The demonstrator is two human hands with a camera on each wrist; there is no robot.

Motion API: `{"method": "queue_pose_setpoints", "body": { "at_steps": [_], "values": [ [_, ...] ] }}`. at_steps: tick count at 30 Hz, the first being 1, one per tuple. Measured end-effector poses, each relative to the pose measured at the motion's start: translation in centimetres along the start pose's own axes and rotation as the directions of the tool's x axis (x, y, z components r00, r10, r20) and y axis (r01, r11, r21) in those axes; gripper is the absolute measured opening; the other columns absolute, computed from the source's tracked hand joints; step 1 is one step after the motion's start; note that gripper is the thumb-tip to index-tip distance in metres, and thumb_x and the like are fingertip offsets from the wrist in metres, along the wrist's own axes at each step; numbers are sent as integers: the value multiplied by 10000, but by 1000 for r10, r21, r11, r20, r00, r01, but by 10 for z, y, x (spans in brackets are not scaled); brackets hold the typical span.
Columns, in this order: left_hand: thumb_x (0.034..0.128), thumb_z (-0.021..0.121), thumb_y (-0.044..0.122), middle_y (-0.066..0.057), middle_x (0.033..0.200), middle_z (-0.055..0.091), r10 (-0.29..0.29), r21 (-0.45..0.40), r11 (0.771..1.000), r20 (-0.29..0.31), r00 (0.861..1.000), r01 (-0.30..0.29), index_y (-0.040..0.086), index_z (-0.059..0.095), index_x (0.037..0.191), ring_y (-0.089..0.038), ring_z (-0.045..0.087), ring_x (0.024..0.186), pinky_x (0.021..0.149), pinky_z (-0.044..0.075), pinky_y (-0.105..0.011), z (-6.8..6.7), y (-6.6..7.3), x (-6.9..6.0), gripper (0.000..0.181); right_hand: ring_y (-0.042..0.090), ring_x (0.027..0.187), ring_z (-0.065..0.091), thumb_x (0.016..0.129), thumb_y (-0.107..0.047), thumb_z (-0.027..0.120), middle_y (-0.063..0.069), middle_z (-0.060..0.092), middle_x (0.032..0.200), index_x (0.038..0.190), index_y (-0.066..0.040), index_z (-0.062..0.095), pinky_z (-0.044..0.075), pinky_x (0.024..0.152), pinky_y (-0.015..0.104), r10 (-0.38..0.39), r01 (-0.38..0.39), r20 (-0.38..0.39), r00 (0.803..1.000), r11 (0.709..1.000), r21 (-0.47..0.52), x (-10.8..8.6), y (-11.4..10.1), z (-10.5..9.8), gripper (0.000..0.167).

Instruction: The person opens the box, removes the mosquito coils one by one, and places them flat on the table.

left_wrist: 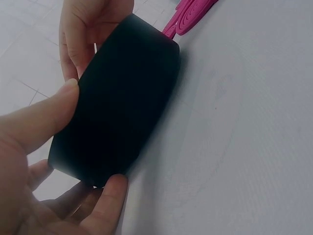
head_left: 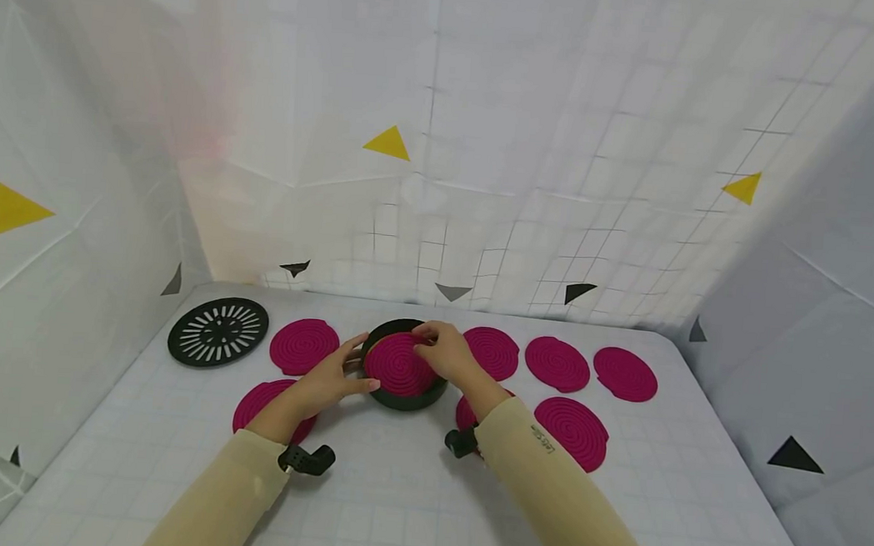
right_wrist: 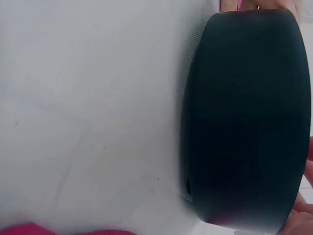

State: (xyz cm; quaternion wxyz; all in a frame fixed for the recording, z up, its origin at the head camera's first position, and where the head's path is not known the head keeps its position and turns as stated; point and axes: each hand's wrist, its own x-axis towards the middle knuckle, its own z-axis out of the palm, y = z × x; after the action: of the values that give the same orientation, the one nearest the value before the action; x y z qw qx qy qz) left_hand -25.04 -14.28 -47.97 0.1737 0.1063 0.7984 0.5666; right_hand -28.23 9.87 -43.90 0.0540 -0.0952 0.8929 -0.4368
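Note:
A round dark green-black holder (head_left: 405,401) stands on the table in front of me. At its left side my left hand (head_left: 330,381) grips the wall, thumb on the near side and fingers (left_wrist: 110,200) reaching around its base. My right hand (head_left: 447,354) pinches the far right edge of a magenta spiral coaster (head_left: 399,366), which lies tilted over the holder's opening. The holder's dark wall (right_wrist: 249,117) fills much of the right wrist view, and what is inside the holder is hidden by the coaster.
A black slotted disc (head_left: 219,332) lies at the far left. Several magenta coasters lie flat around the holder, among them one (head_left: 304,347) on the left and one (head_left: 625,374) at the far right. One (head_left: 267,400) is partly under my left wrist. White sheeted walls (head_left: 487,184) enclose the table.

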Motion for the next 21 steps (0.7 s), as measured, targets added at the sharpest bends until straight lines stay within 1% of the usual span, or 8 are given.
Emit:
{"method": "queue_pose_setpoints", "body": {
  "at_steps": [6, 13, 18, 21],
  "values": [
    [872, 800, 289, -162, 1617, 278, -4, -13, 1000, -1, 1000, 4, 245, 180, 1609, -380, 268, 1479, 1060, 348, -671, 1, 2, -1, 964, 265, 1207, 583, 947, -54, 663, 96, 652, 1262, 1207, -76, 686, 479, 1022, 428, -8, 8, -5, 1000, 999, 53, -1, 3, -2, 262],
    [873, 800, 288, -161, 1620, 273, -9, -17, 1000, -2, 1000, 9, 251, 180, 1609, -381, 267, 1479, 1053, 354, -675, 1, 1, -1, 962, 248, 1181, 582, 945, -63, 668, 80, 665, 1241, 1207, -102, 695, 479, 1007, 434, 17, -15, -34, 999, 997, 73, -3, 4, -4, 266],
    [869, 802, 299, -158, 1620, 274, -10, -10, 1000, -4, 1000, 10, 259, 186, 1606, -379, 267, 1479, 1060, 354, -665, 1, 1, 0, 961, 248, 1173, 594, 953, -73, 664, 86, 682, 1223, 1220, -101, 686, 487, 1004, 427, 5, -2, -35, 999, 996, 84, -3, 6, -6, 269],
    [867, 804, 295, -158, 1619, 275, -7, -15, 1000, -6, 1000, 6, 260, 192, 1604, -378, 266, 1480, 1067, 349, -660, 1, 1, 0, 959, 238, 1154, 604, 957, -74, 661, 85, 690, 1211, 1225, -103, 682, 503, 979, 410, 1, 2, -33, 999, 995, 97, -3, 7, -7, 271]
  ]
}}
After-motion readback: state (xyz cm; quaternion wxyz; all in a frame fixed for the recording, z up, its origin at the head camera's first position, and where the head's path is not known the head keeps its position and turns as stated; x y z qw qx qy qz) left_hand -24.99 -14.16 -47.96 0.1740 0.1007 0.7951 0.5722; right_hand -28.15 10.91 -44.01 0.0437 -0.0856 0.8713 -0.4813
